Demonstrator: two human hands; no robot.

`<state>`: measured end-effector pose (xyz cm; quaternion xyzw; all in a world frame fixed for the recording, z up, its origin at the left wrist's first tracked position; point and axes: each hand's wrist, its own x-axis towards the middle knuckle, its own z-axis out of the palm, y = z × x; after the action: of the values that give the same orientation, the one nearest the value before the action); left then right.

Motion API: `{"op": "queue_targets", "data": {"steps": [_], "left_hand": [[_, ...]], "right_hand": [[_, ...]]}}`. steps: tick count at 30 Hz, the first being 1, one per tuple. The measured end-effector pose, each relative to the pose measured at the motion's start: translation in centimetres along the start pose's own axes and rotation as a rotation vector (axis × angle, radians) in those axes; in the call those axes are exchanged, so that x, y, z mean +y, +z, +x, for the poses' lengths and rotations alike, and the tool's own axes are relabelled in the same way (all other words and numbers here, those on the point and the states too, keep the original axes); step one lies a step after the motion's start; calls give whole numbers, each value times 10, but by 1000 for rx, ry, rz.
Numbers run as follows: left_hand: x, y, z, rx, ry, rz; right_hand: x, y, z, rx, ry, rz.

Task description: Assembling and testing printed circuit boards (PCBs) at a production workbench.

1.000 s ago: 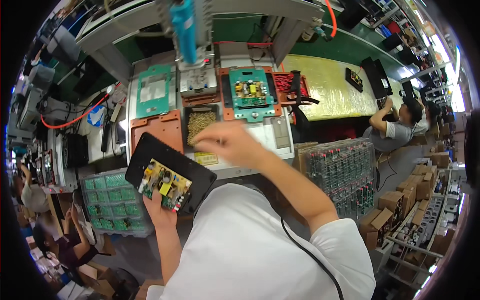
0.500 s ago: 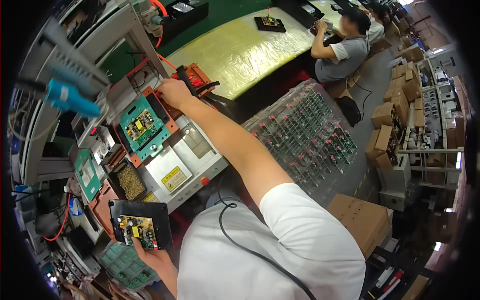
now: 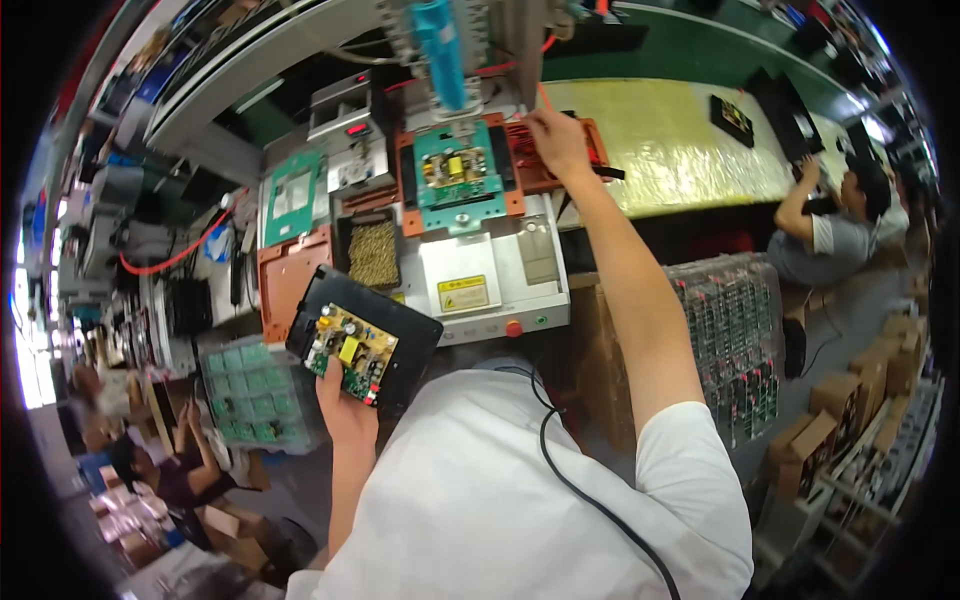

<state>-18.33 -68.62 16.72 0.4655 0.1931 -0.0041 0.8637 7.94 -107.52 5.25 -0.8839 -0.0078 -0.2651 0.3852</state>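
Just left of centre, low in the frame, a black panel [image 3: 405, 345] is grasped by the left hand [image 3: 347, 408], and its populated circuit board [image 3: 370, 352] is crossed by the thumb; the other fingers are hidden underneath. The panel is held tilted, near the front of the white shirt. To the left of it, green boards [image 3: 250, 395] are seen in clear trays. Beyond the panel, brass-coloured small parts [image 3: 373, 255] are heaped in a dark bin, beside an orange-brown plate [image 3: 293, 278]. Farther up, at upper centre, a second circuit board [image 3: 455, 170] is seated in a green fixture. To its right, the right hand [image 3: 560, 143] is reached over red pieces [image 3: 522, 150] in an orange tray; its fingers are bent, but whether anything is pinched cannot be told. The step in hand is judged to be the picking of a red piece, for which a light fingertip pinch and a clear lift past the black strap [image 3: 608, 173] are called for, with the panel kept steady. Farther off, a yellow-covered table [image 3: 660, 165] is seen, with a co-worker [image 3: 820, 250] at far right
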Motion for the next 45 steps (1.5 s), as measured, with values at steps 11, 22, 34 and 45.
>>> {"op": "queue_targets", "data": {"steps": [11,22,34,45], "left_hand": [[-26,52,1,-174,-13,-252],[-24,95,3,-216,129,-113],[-28,90,-3,-299,258,108],[-40,94,-12,-240,385,175]], "right_hand": [[-47,-104,46,108,376,1177],[-211,-105,-108,-459,35,403],[-222,-101,-122,-346,-118,295],[-219,-91,-133,-286,-160,261]]}}
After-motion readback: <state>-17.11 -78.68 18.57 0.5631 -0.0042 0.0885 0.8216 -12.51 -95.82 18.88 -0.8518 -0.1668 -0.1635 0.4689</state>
